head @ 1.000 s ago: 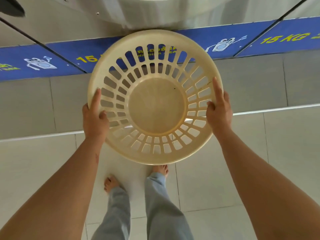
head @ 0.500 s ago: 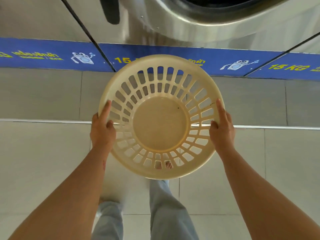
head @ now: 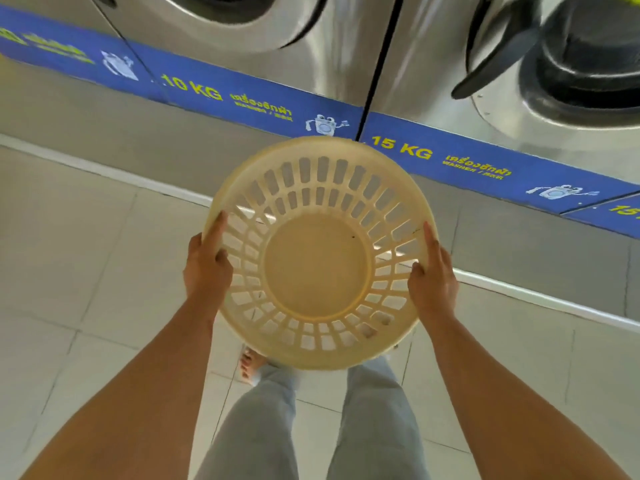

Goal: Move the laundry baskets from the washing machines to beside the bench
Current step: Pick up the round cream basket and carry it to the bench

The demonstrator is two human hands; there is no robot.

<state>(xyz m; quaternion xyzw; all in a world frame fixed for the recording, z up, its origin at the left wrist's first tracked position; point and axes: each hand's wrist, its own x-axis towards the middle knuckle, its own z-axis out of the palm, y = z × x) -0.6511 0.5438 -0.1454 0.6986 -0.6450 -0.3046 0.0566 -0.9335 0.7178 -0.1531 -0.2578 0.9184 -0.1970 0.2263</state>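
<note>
- Stainless steel fronts of the washing machines (head: 339, 53) filled the top of the frame, with a blue label strip (head: 450, 157) running diagonally beneath them from upper left to right edge. The open door (head: 498, 46) of the machine at upper right jutted outward; a carry passing close to it could, I judged, clip the basket rim against it.
- The pale tiled floor (head: 86, 271) covered the lower frame, with a raised grey step (head: 519, 244) along the machines' base. The step edge was a likely trip point, since the basket blocked part of the view down.
- The cream plastic laundry basket (head: 318, 254) was held in the air at mid-frame, in front of the machines and above the person's legs (head: 374, 427), empty, its slotted wall and solid floor facing the camera. No bench showed, so the carry looked barely begun.
- The left hand (head: 207, 271) clenched the rim at the basket's left, and the right hand (head: 433, 282) gripped the rim opposite, thumbs lying along the top edge. Only the rim was pinched; a thin flexing rim could slip from the fingers if one hand let go.
- A bare foot (head: 248, 367) showed just under the basket; smooth tile might prove slippery.
</note>
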